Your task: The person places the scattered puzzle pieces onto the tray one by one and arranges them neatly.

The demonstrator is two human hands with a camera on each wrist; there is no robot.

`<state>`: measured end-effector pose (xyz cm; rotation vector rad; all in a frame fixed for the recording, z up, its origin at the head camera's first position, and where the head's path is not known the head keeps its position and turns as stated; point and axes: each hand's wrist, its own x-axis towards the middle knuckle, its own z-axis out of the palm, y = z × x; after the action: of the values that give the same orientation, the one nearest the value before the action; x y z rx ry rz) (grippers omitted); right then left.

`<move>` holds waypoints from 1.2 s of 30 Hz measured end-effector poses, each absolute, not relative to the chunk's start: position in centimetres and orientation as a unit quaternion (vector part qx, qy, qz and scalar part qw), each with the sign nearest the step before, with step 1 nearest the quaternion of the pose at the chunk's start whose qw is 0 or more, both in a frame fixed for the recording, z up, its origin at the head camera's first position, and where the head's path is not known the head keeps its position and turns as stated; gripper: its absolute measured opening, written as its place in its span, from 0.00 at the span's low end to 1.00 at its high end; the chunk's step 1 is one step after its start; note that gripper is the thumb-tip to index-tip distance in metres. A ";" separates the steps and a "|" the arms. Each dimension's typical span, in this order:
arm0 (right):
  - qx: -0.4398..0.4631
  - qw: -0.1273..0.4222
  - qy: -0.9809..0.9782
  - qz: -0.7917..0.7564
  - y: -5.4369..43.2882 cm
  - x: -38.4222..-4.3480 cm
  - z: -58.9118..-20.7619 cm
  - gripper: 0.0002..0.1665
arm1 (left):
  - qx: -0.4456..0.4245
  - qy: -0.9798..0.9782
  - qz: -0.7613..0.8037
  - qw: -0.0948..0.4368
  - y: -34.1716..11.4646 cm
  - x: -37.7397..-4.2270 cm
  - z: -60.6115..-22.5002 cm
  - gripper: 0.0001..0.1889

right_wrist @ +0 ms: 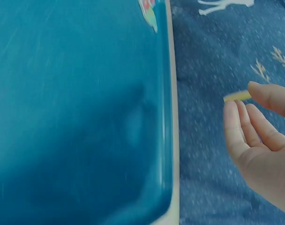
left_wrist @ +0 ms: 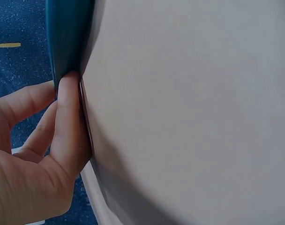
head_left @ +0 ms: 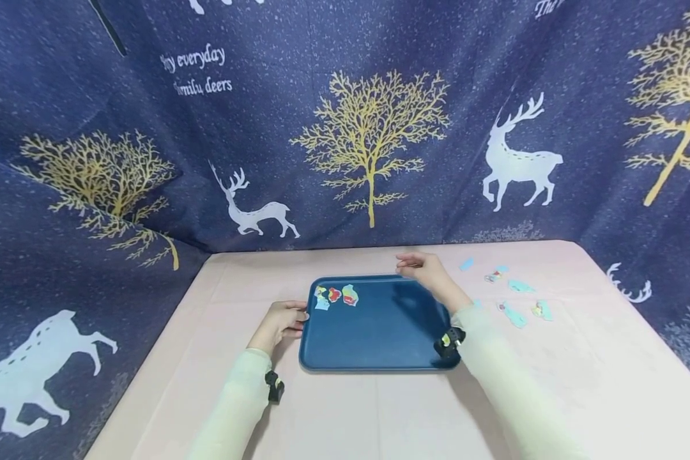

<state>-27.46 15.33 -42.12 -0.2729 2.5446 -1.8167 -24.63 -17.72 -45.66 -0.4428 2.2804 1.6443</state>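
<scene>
A dark blue tray (head_left: 374, 338) lies on the table. My left hand (head_left: 278, 324) holds its left edge, with the thumb (left_wrist: 68, 96) against the outer side and another fingertip at the rim. My right hand (head_left: 428, 275) hovers around the tray's far edge, thumb and fingers loosely bent, with nothing visible between them. Three small irregular puzzle-like pieces lie in the tray's far left corner: a blue and yellow piece (head_left: 322, 303), a red piece (head_left: 334, 294) and a green, yellow and red piece (head_left: 350, 296).
Several more cut pieces, such as a light blue piece (head_left: 520, 286) and a long pale piece (head_left: 513, 315), are scattered on the pale pink tablecloth (head_left: 345, 415) right of the tray. Behind the table hangs a navy curtain (head_left: 351, 38) printed with deer and trees.
</scene>
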 end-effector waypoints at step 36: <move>-0.003 0.068 0.846 -0.529 34.8 -19.1 -44.7 0.39 | -0.145 0.790 0.576 0.152 -17.9 -24.7 -45.5 0.21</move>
<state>-19.08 34.76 -44.71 -0.0089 2.5474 -1.5944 -24.65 -17.87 -45.48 -0.4160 2.2683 1.6517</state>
